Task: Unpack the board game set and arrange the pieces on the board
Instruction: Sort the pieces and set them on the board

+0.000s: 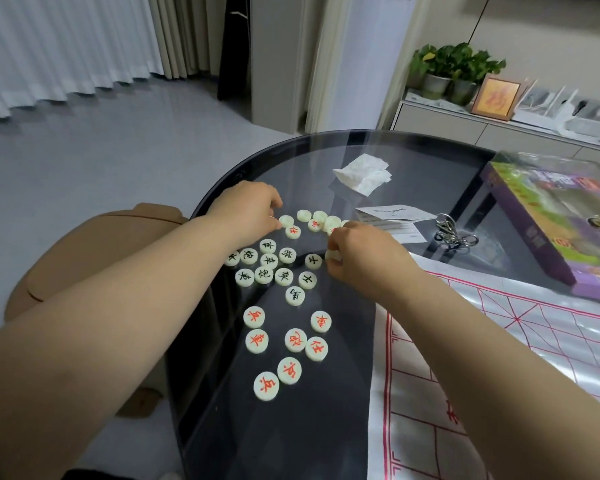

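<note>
right hand (361, 252) pinches one pale piece (333, 255) | left hand (253, 209) curled at far row of pieces (317, 220), grip unclear | black-marked pieces (269, 268), red-marked pieces (288, 344) flat, face-up, near table (291, 427) left edge | board sheet (499, 358) flat, right near edge | purple box (548, 237), leaflet (392, 216), metal rings (452, 233) beyond

Cream round pieces (295, 340) lie scattered beside the red-lined board (413, 410).

Even soft indoor light; pale glare on glossy dark surface (291, 427); wide-angle bending at edges; slight blur overall.
</note>
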A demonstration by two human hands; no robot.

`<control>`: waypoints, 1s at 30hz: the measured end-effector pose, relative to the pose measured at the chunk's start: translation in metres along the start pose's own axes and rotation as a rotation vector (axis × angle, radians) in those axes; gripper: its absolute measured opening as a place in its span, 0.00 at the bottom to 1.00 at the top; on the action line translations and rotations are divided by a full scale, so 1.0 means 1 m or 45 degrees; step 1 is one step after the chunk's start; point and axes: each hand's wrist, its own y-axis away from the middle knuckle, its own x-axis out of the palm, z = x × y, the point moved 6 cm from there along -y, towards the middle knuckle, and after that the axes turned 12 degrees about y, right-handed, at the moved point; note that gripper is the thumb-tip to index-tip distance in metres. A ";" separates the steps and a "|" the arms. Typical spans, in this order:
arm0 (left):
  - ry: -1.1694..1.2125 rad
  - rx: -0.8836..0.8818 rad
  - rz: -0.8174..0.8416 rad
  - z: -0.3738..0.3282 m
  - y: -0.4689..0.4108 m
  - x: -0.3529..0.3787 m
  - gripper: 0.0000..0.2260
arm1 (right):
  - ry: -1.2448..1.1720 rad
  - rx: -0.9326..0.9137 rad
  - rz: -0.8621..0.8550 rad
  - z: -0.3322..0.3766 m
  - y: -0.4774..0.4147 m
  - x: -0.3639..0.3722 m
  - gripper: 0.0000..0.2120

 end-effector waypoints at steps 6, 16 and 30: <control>0.577 0.106 -0.185 -0.018 0.046 -0.025 0.14 | -0.182 0.026 0.045 -0.009 0.002 -0.003 0.10; 0.859 0.118 -0.170 -0.019 0.144 -0.008 0.24 | -0.668 0.008 0.345 -0.005 0.051 0.003 0.09; 0.884 0.096 -0.073 -0.019 0.148 0.005 0.21 | -0.487 0.028 0.075 -0.002 0.056 -0.003 0.12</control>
